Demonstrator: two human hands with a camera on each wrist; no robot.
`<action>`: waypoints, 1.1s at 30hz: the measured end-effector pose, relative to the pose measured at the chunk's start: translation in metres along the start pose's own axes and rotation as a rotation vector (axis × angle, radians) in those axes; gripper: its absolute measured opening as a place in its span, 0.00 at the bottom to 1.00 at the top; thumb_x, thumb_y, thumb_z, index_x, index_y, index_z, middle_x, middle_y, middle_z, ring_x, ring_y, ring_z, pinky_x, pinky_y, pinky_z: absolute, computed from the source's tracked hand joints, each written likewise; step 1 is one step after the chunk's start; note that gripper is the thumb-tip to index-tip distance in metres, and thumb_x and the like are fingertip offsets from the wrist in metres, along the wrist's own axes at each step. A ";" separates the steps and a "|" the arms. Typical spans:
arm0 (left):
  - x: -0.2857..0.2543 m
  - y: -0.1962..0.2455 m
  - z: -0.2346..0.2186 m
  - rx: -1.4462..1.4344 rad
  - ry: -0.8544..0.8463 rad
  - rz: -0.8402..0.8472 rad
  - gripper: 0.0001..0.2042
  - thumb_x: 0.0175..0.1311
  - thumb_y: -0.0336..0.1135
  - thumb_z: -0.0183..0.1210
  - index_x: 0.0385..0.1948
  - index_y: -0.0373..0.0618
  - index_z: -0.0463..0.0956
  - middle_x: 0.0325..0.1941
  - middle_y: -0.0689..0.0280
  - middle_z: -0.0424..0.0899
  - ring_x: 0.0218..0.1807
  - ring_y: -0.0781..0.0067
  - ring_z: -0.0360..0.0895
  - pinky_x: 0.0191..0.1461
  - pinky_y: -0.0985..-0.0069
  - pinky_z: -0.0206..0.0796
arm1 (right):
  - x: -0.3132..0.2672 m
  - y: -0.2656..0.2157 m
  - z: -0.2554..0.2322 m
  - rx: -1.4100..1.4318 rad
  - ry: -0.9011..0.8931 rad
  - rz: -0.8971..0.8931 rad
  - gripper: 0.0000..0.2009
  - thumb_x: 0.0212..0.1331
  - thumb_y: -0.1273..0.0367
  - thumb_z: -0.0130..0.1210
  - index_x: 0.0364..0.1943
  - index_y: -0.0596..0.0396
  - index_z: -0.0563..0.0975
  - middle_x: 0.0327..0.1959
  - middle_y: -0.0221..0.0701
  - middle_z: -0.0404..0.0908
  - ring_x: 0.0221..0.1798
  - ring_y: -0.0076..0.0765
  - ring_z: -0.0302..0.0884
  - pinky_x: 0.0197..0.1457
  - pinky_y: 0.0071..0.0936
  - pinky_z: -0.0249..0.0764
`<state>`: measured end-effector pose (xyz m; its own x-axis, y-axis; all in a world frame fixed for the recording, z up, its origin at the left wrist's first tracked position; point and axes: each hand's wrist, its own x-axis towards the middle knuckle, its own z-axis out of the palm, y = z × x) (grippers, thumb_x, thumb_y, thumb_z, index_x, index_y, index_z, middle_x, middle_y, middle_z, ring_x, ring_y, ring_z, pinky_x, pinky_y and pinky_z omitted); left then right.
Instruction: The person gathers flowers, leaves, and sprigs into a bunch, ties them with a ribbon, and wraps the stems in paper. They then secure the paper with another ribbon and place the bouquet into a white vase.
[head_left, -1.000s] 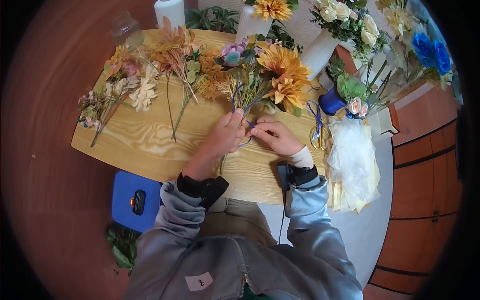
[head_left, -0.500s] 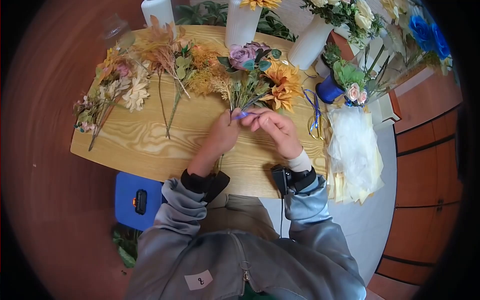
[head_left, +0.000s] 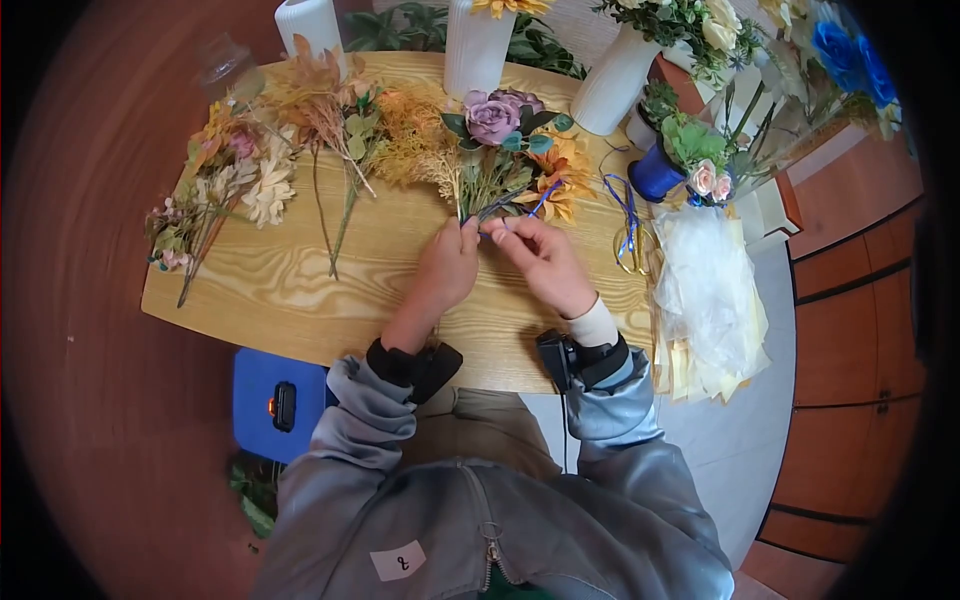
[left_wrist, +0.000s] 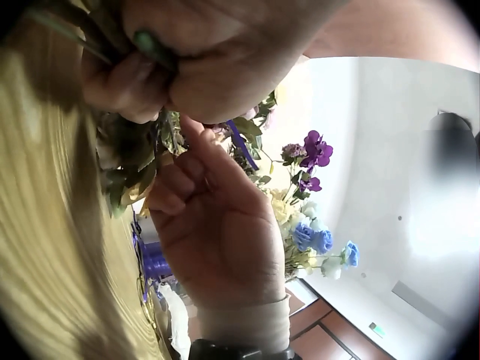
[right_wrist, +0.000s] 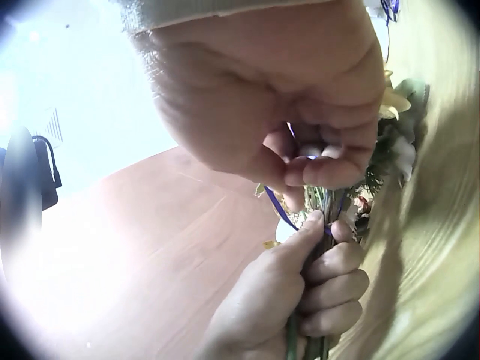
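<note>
Stems of the flower bunch (head_left: 493, 125) are gripped in the left hand (head_left: 448, 268), fingers wrapped round them. Bunch is held over the near middle of the table (head_left: 270, 270), purple roses and an orange flower (head_left: 563, 170) facing away from the person. Stem section inside the fist is hidden; lower ends can be made out only in part below it.

Blue ribbon (head_left: 545, 199) is pinched between thumb and fingers of the right hand (head_left: 553, 268), just beside the left one. Exact pinch point is covered by the fingers. Ribbon is seen at the stems in the right wrist view, but whether a full loop or knot is formed cannot be told. Left wrist view is partly blocked by the left hand itself, in shadow; right wrist view is washed out on one side.

Loose flower stems (head_left: 235, 185) are laid to the left. A second blue ribbon (head_left: 628, 215) is lying to the right, near the blue pot (head_left: 655, 177) and the wrapping sheets (head_left: 705, 290); gold loops under it can't be identified for sure. White vase (head_left: 474, 50) is cut off by the top edge
</note>
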<state>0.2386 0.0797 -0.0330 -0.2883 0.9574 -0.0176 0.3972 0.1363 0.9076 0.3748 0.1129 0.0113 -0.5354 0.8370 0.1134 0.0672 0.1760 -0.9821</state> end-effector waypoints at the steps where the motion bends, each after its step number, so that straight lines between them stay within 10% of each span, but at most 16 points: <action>1: 0.000 -0.001 0.001 -0.006 0.021 0.035 0.15 0.62 0.40 0.40 0.31 0.34 0.67 0.29 0.46 0.74 0.35 0.44 0.71 0.39 0.58 0.61 | 0.001 0.004 0.003 -0.114 0.037 -0.046 0.11 0.56 0.66 0.50 0.32 0.61 0.76 0.16 0.24 0.63 0.21 0.19 0.60 0.26 0.18 0.59; 12: -0.008 0.004 0.009 0.128 0.120 0.128 0.13 0.60 0.37 0.41 0.30 0.32 0.64 0.24 0.44 0.73 0.30 0.41 0.71 0.34 0.53 0.61 | 0.014 0.008 0.020 -0.463 0.231 -0.191 0.09 0.47 0.67 0.56 0.23 0.60 0.76 0.10 0.32 0.59 0.15 0.32 0.59 0.20 0.29 0.56; 20: -0.005 -0.010 0.009 -0.001 -0.034 0.127 0.16 0.62 0.41 0.40 0.30 0.32 0.64 0.25 0.42 0.73 0.30 0.39 0.70 0.33 0.55 0.61 | 0.021 0.019 0.019 0.038 0.168 -0.101 0.14 0.59 0.64 0.45 0.21 0.58 0.73 0.13 0.23 0.65 0.19 0.15 0.58 0.22 0.19 0.58; 23: -0.007 -0.011 0.003 -0.091 -0.212 0.042 0.15 0.63 0.41 0.41 0.30 0.34 0.64 0.20 0.51 0.72 0.23 0.51 0.71 0.28 0.63 0.62 | 0.020 0.020 0.013 0.012 0.156 -0.037 0.14 0.59 0.64 0.44 0.21 0.57 0.72 0.14 0.21 0.65 0.19 0.15 0.59 0.22 0.19 0.58; 25: -0.008 -0.005 -0.001 -0.338 -0.406 -0.221 0.09 0.64 0.39 0.40 0.40 0.48 0.62 0.19 0.74 0.63 0.15 0.87 0.55 0.15 0.87 0.50 | 0.018 0.015 0.015 -0.025 0.168 -0.062 0.14 0.59 0.64 0.44 0.20 0.57 0.71 0.14 0.23 0.65 0.18 0.18 0.59 0.22 0.20 0.58; 33: -0.007 0.010 -0.014 -0.636 -0.487 -0.267 0.07 0.64 0.38 0.42 0.30 0.47 0.64 0.18 0.74 0.64 0.16 0.85 0.59 0.16 0.85 0.49 | -0.005 -0.015 0.034 -0.425 0.196 -0.437 0.10 0.55 0.68 0.47 0.20 0.58 0.70 0.15 0.36 0.67 0.18 0.40 0.64 0.23 0.30 0.60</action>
<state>0.2328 0.0713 -0.0179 0.1629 0.9362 -0.3115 -0.2392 0.3438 0.9081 0.3481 0.0885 0.0201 -0.4278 0.7138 0.5545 0.2270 0.6787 -0.6985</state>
